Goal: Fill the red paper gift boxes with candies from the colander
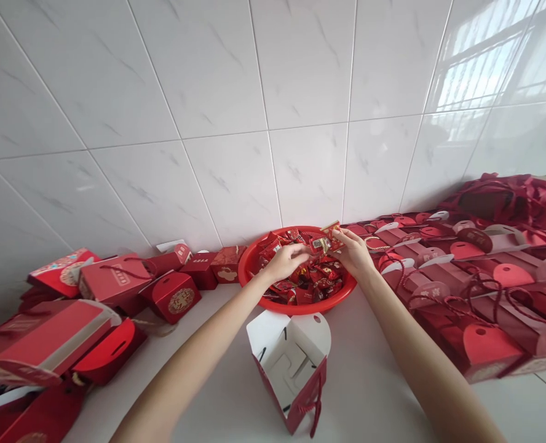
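A red plastic basket full of red-wrapped candies stands against the tiled wall. Over its right side, my right hand pinches gold-and-red wrapped candies between thumb and fingers. My left hand is above the candies on the left, its fingers loosely stretched toward the right hand, with nothing visible in them. Between my forearms stands an upright red gift box, its flaps open and white inside showing. A dark red cord handle hangs down its right side.
Many closed red gift boxes with cord handles stand in rows on the right. More red boxes are piled loosely on the left. Dark red fabric or bags lie at the far right. The white tiled wall bounds the back.
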Tool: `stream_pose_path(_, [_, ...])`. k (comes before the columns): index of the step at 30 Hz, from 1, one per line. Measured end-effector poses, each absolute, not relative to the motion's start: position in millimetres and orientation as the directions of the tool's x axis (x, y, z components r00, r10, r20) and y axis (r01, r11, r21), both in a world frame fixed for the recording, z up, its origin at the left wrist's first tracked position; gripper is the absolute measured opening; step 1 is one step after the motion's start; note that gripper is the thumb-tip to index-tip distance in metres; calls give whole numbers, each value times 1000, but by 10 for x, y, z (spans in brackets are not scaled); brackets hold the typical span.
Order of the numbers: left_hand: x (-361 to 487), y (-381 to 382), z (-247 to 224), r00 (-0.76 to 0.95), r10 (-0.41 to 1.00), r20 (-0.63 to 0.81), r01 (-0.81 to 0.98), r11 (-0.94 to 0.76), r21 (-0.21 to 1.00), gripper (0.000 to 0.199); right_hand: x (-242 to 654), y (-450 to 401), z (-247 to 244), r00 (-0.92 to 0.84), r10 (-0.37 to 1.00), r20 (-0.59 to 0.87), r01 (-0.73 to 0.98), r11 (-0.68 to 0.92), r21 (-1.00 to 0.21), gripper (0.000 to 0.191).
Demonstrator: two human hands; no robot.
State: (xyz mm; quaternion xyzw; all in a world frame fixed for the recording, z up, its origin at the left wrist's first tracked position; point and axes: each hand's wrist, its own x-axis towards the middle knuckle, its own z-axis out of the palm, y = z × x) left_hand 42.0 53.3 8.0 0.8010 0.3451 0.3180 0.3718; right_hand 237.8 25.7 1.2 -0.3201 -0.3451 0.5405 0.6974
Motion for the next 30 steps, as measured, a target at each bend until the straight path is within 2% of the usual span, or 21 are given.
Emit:
stream_pose_path(2, [419, 518, 66, 658, 720, 221, 443, -608, 659, 25, 2389, 258, 13, 205, 971, 125, -548, 220, -807, 35])
stream_pose_path(4, [412, 511, 64, 740, 662, 124, 550, -700, 455, 34, 2393, 253, 18, 211, 971, 116, -555, 216, -803, 36])
stream_pose_path(7, [398, 541, 98, 749, 663, 23, 639, -730, 240, 44, 2388, 241, 28, 207, 972, 115, -555, 213, -804, 37])
stream_pose_path(11, [392, 621, 186, 705, 709, -26, 705, -697, 129, 44, 2371, 230, 41, 209, 970, 123, -552, 221, -804, 39])
stream_pose_path(17, [431, 601, 231, 689, 707, -155, 714, -700, -17, 48, 2361, 236, 50, 198, 973, 119, -557, 212, -803, 39])
stream_pose_path(23, [530, 551, 240, 675, 703, -225, 695, -708, -125, 64, 2356, 233, 49, 193, 975, 108, -567, 201, -799, 39])
stream_pose_path(26, [623, 565, 257, 650, 719, -244, 694, -693, -195, 60, 2354, 216, 54, 190, 975, 112, -566, 203, -799, 39])
stream_pose_path(30, [750, 599, 241, 639, 730, -244, 697, -683, -217, 50, 2354, 200, 60, 185, 976, 114, -562, 201, -803, 39])
